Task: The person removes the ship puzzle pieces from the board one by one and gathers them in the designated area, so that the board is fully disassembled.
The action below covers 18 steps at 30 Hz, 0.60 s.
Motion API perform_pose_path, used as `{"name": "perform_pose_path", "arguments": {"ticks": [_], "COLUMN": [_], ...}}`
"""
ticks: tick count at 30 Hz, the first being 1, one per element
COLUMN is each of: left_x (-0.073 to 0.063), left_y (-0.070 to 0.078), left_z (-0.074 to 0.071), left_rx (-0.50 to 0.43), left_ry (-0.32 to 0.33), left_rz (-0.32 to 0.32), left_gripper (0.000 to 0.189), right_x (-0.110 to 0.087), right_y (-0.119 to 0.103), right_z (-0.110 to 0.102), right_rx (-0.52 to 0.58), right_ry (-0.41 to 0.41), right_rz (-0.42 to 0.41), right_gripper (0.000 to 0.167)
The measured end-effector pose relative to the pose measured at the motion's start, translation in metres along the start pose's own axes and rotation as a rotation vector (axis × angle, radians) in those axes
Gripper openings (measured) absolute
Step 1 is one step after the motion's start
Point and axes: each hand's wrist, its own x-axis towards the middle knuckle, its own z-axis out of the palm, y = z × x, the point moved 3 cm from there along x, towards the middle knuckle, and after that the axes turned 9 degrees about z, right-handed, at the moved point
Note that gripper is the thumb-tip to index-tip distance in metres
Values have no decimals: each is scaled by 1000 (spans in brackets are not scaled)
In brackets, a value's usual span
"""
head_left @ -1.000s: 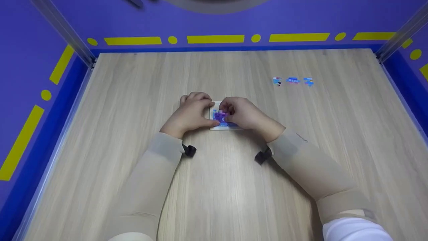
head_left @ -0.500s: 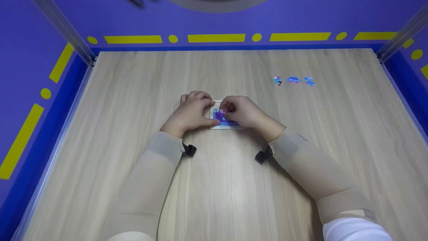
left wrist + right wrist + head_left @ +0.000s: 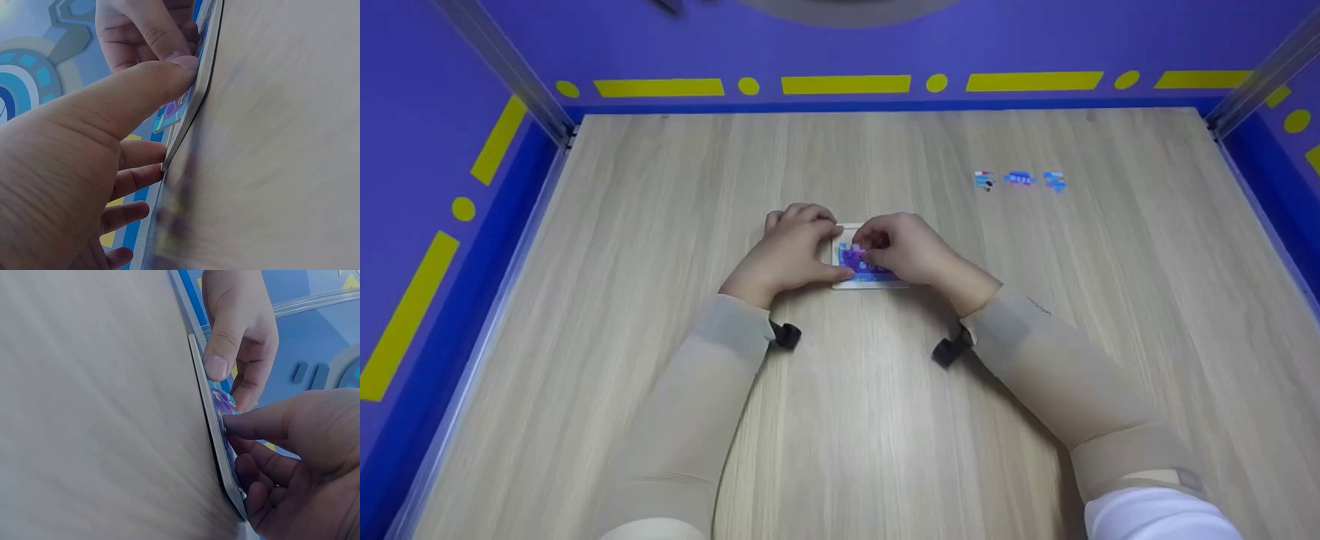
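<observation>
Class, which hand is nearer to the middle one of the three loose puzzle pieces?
Right. In the head view, the right hand is below and left of the middle piece; the left hand is also below, but much farther left.

Wood-grain tabletop [image 3: 855,420] bears one puzzle tray [image 3: 847,235] between left hand [image 3: 787,255] and right hand [image 3: 913,251]; three puzzle pieces [image 3: 1019,178] lie beyond the right.

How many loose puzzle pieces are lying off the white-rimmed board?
3, in a row beyond the right hand: multicoloured jigsaw piece left, blue-and-pink jigsaw piece middle, light-blue jigsaw piece right. Others may be hidden beneath the hands.
</observation>
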Motion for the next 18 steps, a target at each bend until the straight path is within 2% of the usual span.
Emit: {"name": "perform_pose_path", "arguments": {"ticks": [11, 18], "left_x": [0, 0], "left_y": [1, 1], "left_z": [0, -1], "left_rx": [-15, -5], "left_ry": [-5, -14], "left_rz": [-5, -8], "left_gripper": [79, 81], "right_x": [1, 1], "right_y": [5, 8], "right_z": [-4, -13], "right_rx": [48, 122], "right_ry": [-22, -34], "right_rz": [37, 49], "right_gripper": [22, 24]}}
